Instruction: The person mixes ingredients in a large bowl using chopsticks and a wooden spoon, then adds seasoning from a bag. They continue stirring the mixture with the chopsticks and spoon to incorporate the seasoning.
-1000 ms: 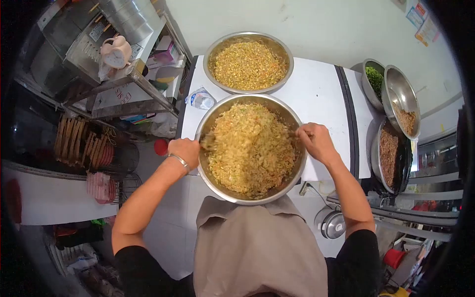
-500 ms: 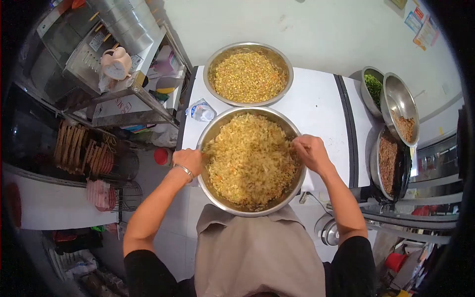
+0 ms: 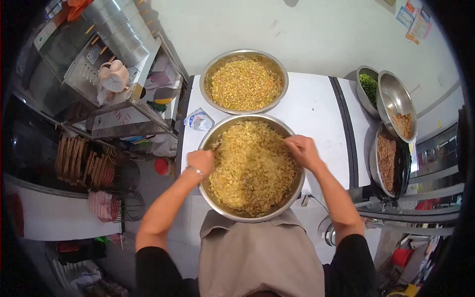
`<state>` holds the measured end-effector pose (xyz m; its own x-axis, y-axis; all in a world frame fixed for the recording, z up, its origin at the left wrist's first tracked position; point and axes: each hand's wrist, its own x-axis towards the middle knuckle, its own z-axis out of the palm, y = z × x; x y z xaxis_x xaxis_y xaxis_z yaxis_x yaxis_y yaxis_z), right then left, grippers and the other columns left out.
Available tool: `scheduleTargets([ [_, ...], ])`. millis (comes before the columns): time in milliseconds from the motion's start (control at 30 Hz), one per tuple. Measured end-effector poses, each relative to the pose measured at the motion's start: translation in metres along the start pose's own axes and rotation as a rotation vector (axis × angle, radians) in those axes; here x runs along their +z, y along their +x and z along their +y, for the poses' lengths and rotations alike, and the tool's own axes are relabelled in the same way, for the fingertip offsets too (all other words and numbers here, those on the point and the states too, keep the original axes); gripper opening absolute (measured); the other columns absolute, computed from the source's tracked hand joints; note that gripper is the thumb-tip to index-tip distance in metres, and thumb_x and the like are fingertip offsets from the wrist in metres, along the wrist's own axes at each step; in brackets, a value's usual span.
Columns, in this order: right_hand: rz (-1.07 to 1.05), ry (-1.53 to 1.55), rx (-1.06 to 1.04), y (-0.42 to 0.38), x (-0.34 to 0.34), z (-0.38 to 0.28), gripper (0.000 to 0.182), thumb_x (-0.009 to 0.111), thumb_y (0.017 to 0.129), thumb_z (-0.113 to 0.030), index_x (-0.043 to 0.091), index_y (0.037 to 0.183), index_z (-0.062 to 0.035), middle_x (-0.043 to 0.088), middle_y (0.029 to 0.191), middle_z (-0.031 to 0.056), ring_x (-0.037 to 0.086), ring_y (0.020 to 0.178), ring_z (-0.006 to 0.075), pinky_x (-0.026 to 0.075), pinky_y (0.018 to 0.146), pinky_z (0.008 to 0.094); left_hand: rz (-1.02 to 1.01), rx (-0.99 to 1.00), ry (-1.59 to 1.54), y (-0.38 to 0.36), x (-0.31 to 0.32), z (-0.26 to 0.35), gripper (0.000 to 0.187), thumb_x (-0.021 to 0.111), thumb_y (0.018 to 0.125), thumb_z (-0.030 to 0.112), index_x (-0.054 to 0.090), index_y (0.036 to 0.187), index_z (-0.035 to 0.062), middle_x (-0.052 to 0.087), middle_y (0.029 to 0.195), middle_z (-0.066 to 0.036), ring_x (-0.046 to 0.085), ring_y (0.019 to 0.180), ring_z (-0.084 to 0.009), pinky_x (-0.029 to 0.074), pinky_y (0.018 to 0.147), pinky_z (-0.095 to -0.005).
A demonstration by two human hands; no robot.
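Note:
A large steel bowl [image 3: 292, 195] heaped with a yellowish shredded mix [image 3: 252, 166] stands at the near edge of a white counter [image 3: 314, 106]. My left hand [image 3: 202, 162] is at the bowl's left side, fingers closed and pushed into the mix; a bracelet circles that wrist. My right hand [image 3: 302, 150] is at the right side, closed on a thin utensil handle whose end is buried in the food. A second steel bowl [image 3: 244, 83] of a finer yellow-orange mix sits just behind.
A crumpled plastic packet [image 3: 199, 120] lies left of the bowls. At the right stand a bowl of chopped greens [image 3: 368, 88], a tilted steel bowl [image 3: 396, 105] and a pan of brown mince [image 3: 388, 157]. A metal shelf rack [image 3: 118, 74] with a small clock [image 3: 113, 75] stands to the left.
Both hands have moved inward over the near bowl, stirring the mix. The view has shifted, so the bowls sit lower in the frame.

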<state>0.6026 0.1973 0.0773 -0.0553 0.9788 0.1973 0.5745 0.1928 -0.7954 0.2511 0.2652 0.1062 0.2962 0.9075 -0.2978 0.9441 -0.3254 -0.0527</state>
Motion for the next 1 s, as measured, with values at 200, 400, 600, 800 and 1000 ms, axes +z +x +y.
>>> scheduleTargets([
  [200,-0.155,0.47,0.177,-0.002,0.018,-0.022,0.018,0.061,0.095,-0.013,0.07,0.098,0.0027,0.069,0.086,0.0095,0.065,0.073,0.0169,0.054,0.063,0.0302,0.033,0.216,-0.19,-0.021,-0.011,0.006,0.024,0.061,0.085,0.027,0.073,0.079,0.0072,0.067,0.074,-0.023,0.067,0.071,-0.0387,0.055,0.067,-0.0472],
  [400,0.046,-0.119,-0.219,0.015,-0.011,0.017,0.019,0.063,0.095,-0.015,0.07,0.099,0.0023,0.07,0.086,0.0097,0.066,0.073,0.0157,0.054,0.066,0.0297,-0.008,0.154,0.075,0.009,-0.014,-0.012,0.023,0.06,0.086,0.03,0.074,0.087,0.012,0.068,0.075,-0.018,0.067,0.072,-0.0381,0.055,0.067,-0.0473],
  [600,-0.205,0.368,0.16,0.013,0.009,-0.025,0.019,0.063,0.094,-0.015,0.071,0.095,0.0016,0.069,0.084,0.0081,0.064,0.071,0.0164,0.052,0.064,0.0308,-0.006,0.256,-0.082,0.014,0.01,0.008,0.024,0.058,0.087,0.032,0.075,0.087,0.0153,0.069,0.076,-0.017,0.068,0.073,-0.0363,0.055,0.065,-0.047],
  [800,-0.097,-0.027,-0.122,0.018,-0.034,-0.012,0.017,0.062,0.092,-0.015,0.071,0.097,-0.0008,0.07,0.089,0.0143,0.066,0.076,0.0234,0.053,0.073,0.0364,0.0,0.225,0.006,0.007,-0.029,-0.019,0.025,0.06,0.087,0.032,0.074,0.085,0.0114,0.069,0.075,-0.018,0.068,0.072,-0.0367,0.055,0.066,-0.0473],
  [1000,-0.19,0.304,0.055,0.02,0.026,-0.008,0.017,0.064,0.093,-0.015,0.07,0.096,0.0004,0.067,0.085,0.0109,0.064,0.075,0.0176,0.051,0.066,0.0314,0.023,0.295,0.011,0.025,0.004,0.02,0.025,0.061,0.085,0.028,0.073,0.081,0.0056,0.069,0.078,-0.02,0.069,0.074,-0.0362,0.055,0.067,-0.0476],
])
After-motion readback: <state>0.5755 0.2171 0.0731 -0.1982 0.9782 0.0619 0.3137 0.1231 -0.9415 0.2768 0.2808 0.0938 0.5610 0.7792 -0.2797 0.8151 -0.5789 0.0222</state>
